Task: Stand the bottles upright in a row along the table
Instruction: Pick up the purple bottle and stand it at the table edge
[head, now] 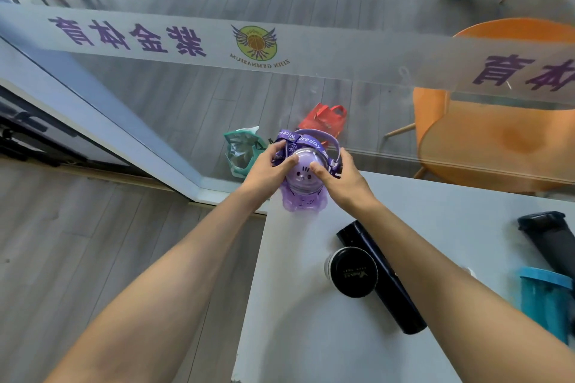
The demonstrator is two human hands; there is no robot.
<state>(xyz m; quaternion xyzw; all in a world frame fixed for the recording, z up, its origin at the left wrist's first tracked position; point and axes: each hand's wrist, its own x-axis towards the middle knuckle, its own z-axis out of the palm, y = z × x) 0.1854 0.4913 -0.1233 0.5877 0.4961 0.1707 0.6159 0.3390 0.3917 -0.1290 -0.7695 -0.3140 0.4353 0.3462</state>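
At table's far left corner, purple bottle (pixel 300 193) is clamped upright btwn left hand (pixel 270 165) & right hand (pixel 341 176), fingers closed on its lid; black bottle (pixel 384 277) lies flat nearer right arm.

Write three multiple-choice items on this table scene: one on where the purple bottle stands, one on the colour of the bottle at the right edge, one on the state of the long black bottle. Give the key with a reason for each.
1. Where is the purple bottle?
A. middle of the table
B. at the table's far left corner
C. on the floor

2. What colour is the bottle at the right edge, nearest the camera?
A. red
B. yellow
C. teal blue

3. How is the long black bottle?
A. lying on its side
B. upright
C. held in a hand

Key:
1 B, it stands by the corner, with the left hand and the right hand on its top.
2 C, its body is see-through teal.
3 A, its whole length lies flat on the tabletop, beside an upright black-lidded cup.
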